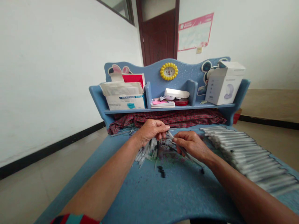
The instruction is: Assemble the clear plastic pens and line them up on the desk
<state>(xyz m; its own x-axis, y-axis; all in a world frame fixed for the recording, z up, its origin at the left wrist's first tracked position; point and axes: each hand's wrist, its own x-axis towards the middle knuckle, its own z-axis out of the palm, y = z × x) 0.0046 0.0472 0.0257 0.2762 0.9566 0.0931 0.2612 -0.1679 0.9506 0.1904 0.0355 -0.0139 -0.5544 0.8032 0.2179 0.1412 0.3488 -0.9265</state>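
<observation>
While the left hand (153, 129) pinches one end of a slim pale tube (170, 135) between thumb and forefinger, the right hand (192, 144) grips it a little farther along, with more thin lengths running beneath its palm. The tube is above the middle of the blue bench (140, 193), between the loose clear pieces (146, 155) and the neat rows of pale sticks (247, 152). Handling it well, I judge, calls for a light pinch close to the end, both hands in one line, and no sideways bending, since something so slender may flex or slip. Small black pieces (161, 171) lie nearer the wearer and could easily be knocked away. On the shelf, the mask box (127, 102) bears Chinese characters and a blue mask picture; print on the white carton (224, 85) and pink-edged poster (195, 31) is too small or blurred to read. I can make out no brand.
</observation>
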